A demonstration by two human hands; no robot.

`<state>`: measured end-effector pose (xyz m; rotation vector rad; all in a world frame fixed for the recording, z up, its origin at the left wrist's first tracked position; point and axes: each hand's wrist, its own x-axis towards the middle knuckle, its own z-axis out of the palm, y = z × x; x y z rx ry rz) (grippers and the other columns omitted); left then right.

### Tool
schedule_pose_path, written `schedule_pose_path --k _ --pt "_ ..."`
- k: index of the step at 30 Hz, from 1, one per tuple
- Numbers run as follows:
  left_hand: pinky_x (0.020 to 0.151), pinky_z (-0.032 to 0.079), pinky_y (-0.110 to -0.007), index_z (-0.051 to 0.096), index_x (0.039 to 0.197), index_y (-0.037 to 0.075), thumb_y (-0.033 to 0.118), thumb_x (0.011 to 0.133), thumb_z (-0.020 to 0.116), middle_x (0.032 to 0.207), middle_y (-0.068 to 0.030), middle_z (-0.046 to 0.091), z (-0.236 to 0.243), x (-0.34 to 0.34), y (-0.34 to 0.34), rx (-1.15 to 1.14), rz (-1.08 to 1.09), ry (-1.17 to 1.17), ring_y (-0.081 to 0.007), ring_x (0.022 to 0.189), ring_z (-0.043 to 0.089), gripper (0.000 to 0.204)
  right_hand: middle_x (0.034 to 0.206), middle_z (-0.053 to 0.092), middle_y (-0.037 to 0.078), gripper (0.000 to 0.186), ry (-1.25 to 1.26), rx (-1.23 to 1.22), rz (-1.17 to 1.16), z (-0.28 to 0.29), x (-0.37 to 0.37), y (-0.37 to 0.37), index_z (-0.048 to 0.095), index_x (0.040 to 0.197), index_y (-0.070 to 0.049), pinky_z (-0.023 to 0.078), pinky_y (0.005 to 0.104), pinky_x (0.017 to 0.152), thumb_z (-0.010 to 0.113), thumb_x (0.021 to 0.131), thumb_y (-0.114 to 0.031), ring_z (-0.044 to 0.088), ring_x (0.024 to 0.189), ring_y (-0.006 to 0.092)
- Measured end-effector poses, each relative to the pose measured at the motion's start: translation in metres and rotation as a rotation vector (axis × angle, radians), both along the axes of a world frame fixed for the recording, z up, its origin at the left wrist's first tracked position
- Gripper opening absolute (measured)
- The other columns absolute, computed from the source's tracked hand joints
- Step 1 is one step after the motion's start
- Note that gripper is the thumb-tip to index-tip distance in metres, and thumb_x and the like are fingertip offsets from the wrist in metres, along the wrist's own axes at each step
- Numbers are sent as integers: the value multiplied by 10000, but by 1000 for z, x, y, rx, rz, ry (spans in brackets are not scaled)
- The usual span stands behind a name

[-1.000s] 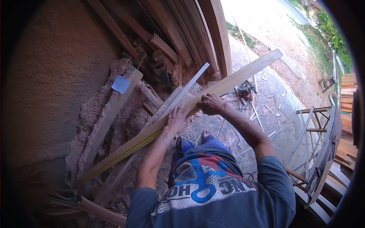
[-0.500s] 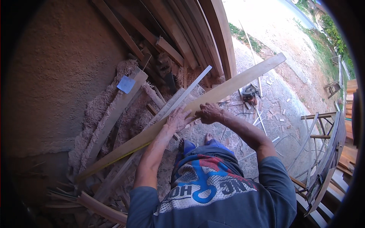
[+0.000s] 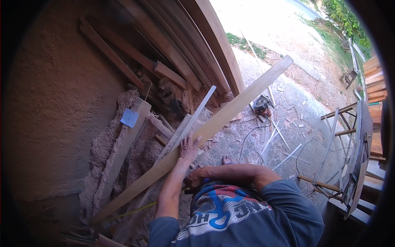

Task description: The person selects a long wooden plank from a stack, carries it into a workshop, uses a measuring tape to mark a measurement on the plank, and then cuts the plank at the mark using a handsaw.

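Note:
A long pale wooden board [image 3: 234, 108] slants across the view from lower left to upper right. My left hand [image 3: 190, 147] grips it near the middle, with the fingers lying over its face. My right hand [image 3: 196, 176] is drawn in at my waist, off the board, behind my left forearm. Its fingers are in shadow and mostly hidden, so what they hold does not show. A yellow tape measure blade [image 3: 140, 208] stretches below the lower part of the board. Beside the board runs a thin white strip of wood [image 3: 198, 117].
Planks [image 3: 214, 37] lean at the back. A blue paper [image 3: 129, 117] lies on a beam among shavings by the wall [image 3: 53, 123]. A circular saw [image 3: 262, 105] sits on the ground amid offcuts and a cable. A metal frame [image 3: 341, 136] stands at right.
My right hand has left the board and come back to my waist. My left hand stays on the board. The tape blade, earlier along the board, now hangs away from it.

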<state>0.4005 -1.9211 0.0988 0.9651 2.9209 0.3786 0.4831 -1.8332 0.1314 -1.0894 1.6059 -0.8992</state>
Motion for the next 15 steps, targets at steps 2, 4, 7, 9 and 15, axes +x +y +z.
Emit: schedule_pose_path --k 2,4,7,9,15 --pt "991 361 -601 370 1399 322 89 867 589 1475 -204 332 -1 -4 5 -10 -14 40 -444 1286 401 620 1065 705 200 443 152 30 36 -11 3 -15 655 1159 -38 518 479 844 634 834 -337 668 996 378" --pt "987 360 -604 370 1398 320 111 880 580 1472 -202 334 -4 -4 5 -13 -16 64 -442 1283 398 596 1064 704 201 442 168 66 51 -20 1 -32 654 1164 -44 518 481 846 635 836 -339 668 997 378" --pt "974 360 -608 366 1392 324 123 867 607 1454 -201 338 -12 -2 2 -6 -10 122 -443 1272 397 612 1062 704 201 440 188 118 46 -28 4 -61 654 1171 -52 517 485 851 637 839 -341 669 999 377" --pt "956 367 -600 362 1380 332 93 816 667 1423 -201 344 -21 -4 -2 2 -7 212 -446 1244 410 684 1060 704 202 439 212 154 38 -30 9 -75 654 1176 -58 517 487 854 638 841 -343 669 1000 376" --pt "974 352 -616 368 1399 329 171 913 572 1462 -209 332 -21 -3 -4 103 -11 101 -447 1290 379 551 1056 703 203 437 260 334 37 -32 16 -76 652 1189 -76 516 494 862 641 848 -347 670 1004 374"
